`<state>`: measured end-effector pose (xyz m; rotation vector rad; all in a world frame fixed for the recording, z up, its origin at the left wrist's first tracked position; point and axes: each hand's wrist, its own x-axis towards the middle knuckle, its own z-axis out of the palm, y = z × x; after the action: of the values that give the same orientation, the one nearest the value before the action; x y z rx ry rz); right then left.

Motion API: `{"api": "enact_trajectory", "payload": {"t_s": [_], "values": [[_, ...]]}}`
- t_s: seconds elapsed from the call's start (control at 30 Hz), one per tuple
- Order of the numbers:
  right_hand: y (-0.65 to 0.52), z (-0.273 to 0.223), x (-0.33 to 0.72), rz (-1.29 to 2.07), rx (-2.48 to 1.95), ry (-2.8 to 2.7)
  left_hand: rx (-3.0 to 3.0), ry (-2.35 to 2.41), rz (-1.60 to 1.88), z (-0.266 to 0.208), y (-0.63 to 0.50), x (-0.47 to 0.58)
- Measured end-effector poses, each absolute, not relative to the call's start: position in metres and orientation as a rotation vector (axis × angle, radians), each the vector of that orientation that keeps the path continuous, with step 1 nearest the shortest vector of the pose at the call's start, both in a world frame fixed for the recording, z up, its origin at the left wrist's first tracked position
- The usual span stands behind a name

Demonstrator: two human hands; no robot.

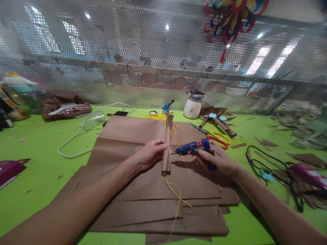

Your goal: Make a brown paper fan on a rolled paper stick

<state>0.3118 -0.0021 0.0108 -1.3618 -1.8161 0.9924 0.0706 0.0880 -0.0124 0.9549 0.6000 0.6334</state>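
Note:
My left hand (153, 152) pinches a rolled brown paper tube (167, 160) that stands lengthwise in front of me, its far end cut into a fringe. Yellow string (171, 188) trails from the tube's near end and also loops around the fringed end. In my right hand (222, 159) is a blue glue gun (191, 148), gripped by its handle. Its metal nozzle touches or nearly touches the right side of the tube. Beneath both hands lie stacked sheets of brown paper (133, 146).
Scissors (219, 137) with red and yellow handles lie right of the paper. Behind are a white jar (192, 106), a small blue bottle (165, 108) and paper rolls with blue stars (217, 119). A white cable (74, 154) curves at left; a black cable (251, 163) coils at right.

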Motion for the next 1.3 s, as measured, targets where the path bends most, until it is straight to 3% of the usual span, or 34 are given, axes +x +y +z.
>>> {"api": "enact_trajectory", "payload": {"t_s": [1.3], "values": [[-0.006, 0.007, 0.318, 1.264, -1.309, -1.806, 0.933, 0.635, 0.633, -0.013, 0.088, 0.071]]}}
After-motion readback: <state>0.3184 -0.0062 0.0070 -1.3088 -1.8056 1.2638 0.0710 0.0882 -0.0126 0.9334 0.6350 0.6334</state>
